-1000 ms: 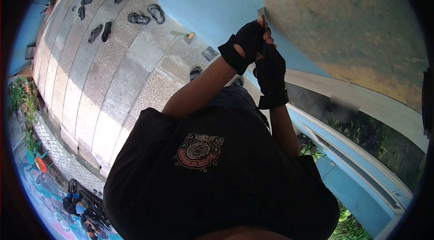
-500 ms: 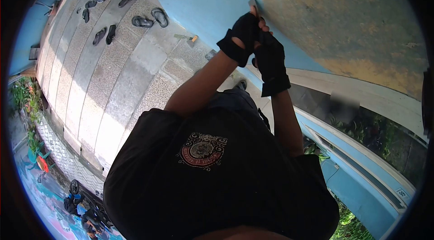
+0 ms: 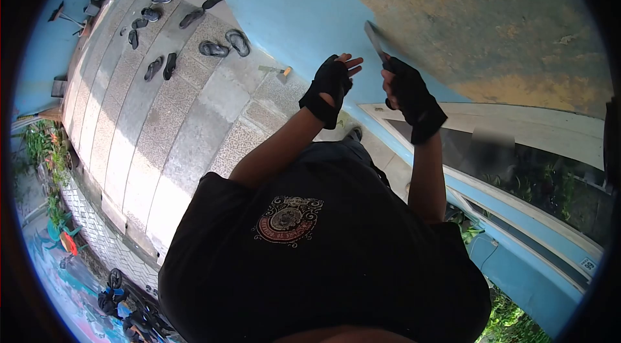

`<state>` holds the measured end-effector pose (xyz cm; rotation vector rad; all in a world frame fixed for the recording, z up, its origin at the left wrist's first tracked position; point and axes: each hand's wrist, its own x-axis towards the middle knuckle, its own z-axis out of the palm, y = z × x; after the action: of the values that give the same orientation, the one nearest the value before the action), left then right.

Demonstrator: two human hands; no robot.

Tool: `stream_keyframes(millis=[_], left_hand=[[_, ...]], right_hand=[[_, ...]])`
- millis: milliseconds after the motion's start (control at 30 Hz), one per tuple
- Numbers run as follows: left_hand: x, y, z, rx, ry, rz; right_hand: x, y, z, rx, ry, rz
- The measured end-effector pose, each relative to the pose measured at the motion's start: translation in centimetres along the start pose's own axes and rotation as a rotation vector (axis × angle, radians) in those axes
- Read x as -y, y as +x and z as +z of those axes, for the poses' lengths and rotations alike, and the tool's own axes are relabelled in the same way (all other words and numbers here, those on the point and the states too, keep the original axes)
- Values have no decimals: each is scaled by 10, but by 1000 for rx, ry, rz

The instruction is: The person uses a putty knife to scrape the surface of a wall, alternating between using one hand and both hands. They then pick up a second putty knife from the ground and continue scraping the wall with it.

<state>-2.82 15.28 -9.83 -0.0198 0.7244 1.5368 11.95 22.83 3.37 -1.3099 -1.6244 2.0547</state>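
My right hand, in a black fingerless glove, is closed round the handle of a flat metal scraper. The blade points up and away, its tip at the wall where light blue paint meets a bare, stained brown patch. Off to the left of the scraper is my left hand, gloved the same way. Its fingers are stretched out and hold nothing.
A tool with an orange-tan handle lies on the paved floor by the wall's foot. Several sandals are scattered farther left. A white-framed window is at right, plants at far left.
My left hand has come off the scraper and moved left, its fingers opening out. The right hand keeps the scraper, with more of the blade showing. The view has shifted slightly.
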Motion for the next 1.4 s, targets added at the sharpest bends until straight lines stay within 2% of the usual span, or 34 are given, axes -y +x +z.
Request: stream_keyframes(millis=[33, 67, 100, 167, 200, 233, 300, 367, 433, 500, 533, 567, 633, 667, 767, 833, 900, 933, 1033, 1067, 1167, 1200, 1267, 1300, 1367, 1400], left_hand=[[7, 3, -12, -144, 119, 139], [8, 4, -19, -283, 239, 281], [3, 2, -21, -272, 249, 285], [-8, -4, -26, -331, 101, 274], [-14, -10, -24, -355, 93, 279], [-16, -12, -26, -356, 94, 279], [-17, -19, -33, -285, 32, 249], [-21, -26, -31, -245, 17, 249], [-22, -31, -29, -169, -30, 221], [-29, -38, -25, -133, -42, 211], [-32, -43, -23, -104, -55, 199], [-34, -48, -23, -100, -57, 198], [-39, -55, -24, -68, 33, 237], [-39, -59, -25, -73, 35, 233], [-39, -67, -24, 2, 25, 195], [-36, -70, -23, 57, 18, 190], [-33, -74, -22, 75, 25, 186], [-31, -76, -21, 91, 24, 183], [-26, -85, -21, 72, 43, 193], [-25, -89, -21, 70, 45, 201], [-22, -99, -20, 70, 50, 230], [-20, -100, -20, 84, 43, 233], [-12, -108, -18, 99, 38, 236], [-8, -113, -17, 109, 35, 229], [-3, -123, -18, 124, 38, 240], [1, -130, -23, 105, 68, 224]], right_hand=[[-15, 18, 6, 20, -82, -17], [-31, 34, 16, -19, -487, 10], [-81, 55, 6, -71, -957, -548], [-51, 19, 15, 157, -529, -155], [-31, -3, 21, 172, -358, -149], [-11, -11, 21, 173, -357, -148], [9, -22, 13, 37, -60, -36], [7, 4, -4, -78, -135, -81], [-15, 19, -6, -33, -154, -57], [-41, 25, 3, -128, -429, -54], [-35, 9, 4, -29, -505, -24], [-31, -7, 1, -32, -506, -25], [-21, -33, -7, 86, -326, -94], [-10, -42, -11, 44, -387, -123], [-5, -42, -29, -171, -263, -299], [-18, -23, -45, -186, -271, -266], [-35, -11, -43, -133, -554, -38], [-42, -10, -39, -135, -592, -137], [-8, -48, -35, -39, -425, -122], [5, -56, -35, -103, -540, -104], [28, -48, -42, -198, -530, -163], [33, -32, -33, -240, -662, -65], [14, -1, -2, -158, -680, -122], [0, 13, 6, -107, -795, -106], [-2, 3, 21, 64, -923, -15], [0, -10, 21, 66, -926, -29]])
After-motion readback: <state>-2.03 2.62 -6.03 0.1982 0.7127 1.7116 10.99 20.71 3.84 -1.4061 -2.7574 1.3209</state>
